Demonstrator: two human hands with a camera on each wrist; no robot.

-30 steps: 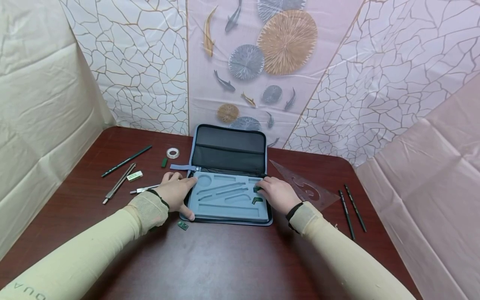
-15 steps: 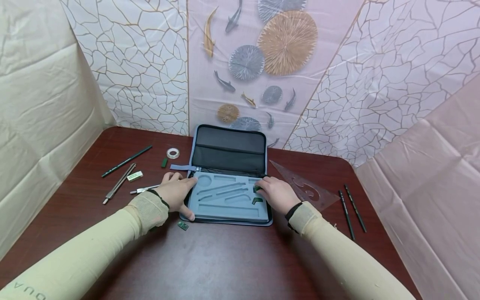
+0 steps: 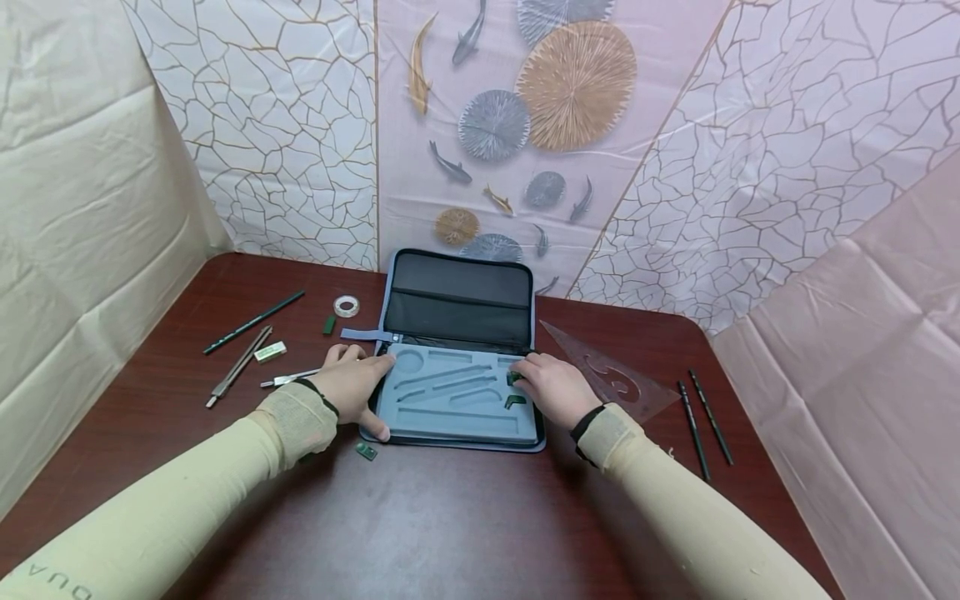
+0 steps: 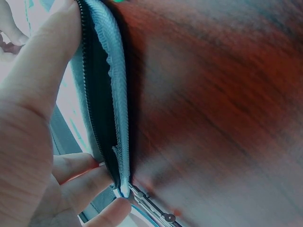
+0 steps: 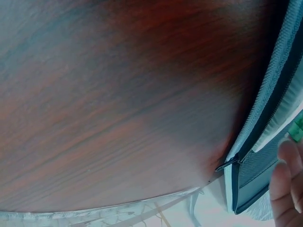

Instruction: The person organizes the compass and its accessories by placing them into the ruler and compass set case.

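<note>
In the head view an open zip case holds a pale blue foam tray with tool-shaped recesses. My left hand rests along the tray's left side, thumb stretched to the front corner; the left wrist view shows that thumb by the zip. At the tray's right side, my right hand pinches a small green piece at a recess, its kind partly hidden by the fingers. The right wrist view shows fingertips against the green piece. Just in front of them lies another dark green piece.
Left of the case lie a pencil, a metal compass, an eraser, a tape roll and a green block. A small green piece lies in front. A clear set square and two pencils lie right.
</note>
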